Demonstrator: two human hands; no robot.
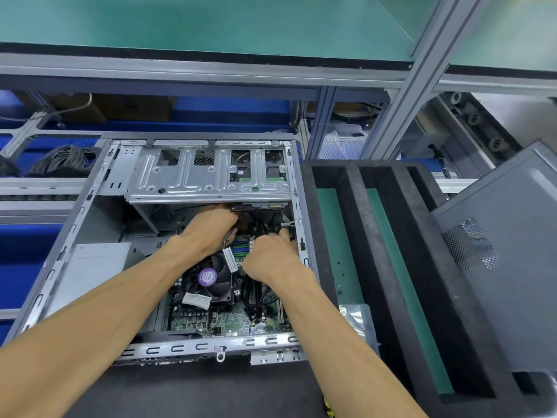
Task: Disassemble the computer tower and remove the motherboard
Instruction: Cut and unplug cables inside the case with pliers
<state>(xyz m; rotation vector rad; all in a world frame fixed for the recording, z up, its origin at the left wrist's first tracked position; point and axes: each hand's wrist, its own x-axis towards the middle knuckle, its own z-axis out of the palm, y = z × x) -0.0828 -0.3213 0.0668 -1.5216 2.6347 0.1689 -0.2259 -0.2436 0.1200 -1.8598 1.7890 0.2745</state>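
The computer tower (90, 203) lies on its side with the side panel off. Inside, the green motherboard (229, 319) carries a black CPU fan (208, 279) with a purple label. A silver drive cage (208, 171) spans the far end. My left hand (208, 229) reaches under the cage, fingers closed around a bundle of cables (227, 236). My right hand (271, 257) is beside it, fingers pinched on a connector near the right wall; the fingertips hide what it grips.
A grey power supply (96, 267) fills the case's left side. A black foam tray (385, 267) with long slots stands to the right, and the removed grey side panel (512, 251) leans on it. An antistatic bag (358, 321) lies by the case. Shelf frame behind.
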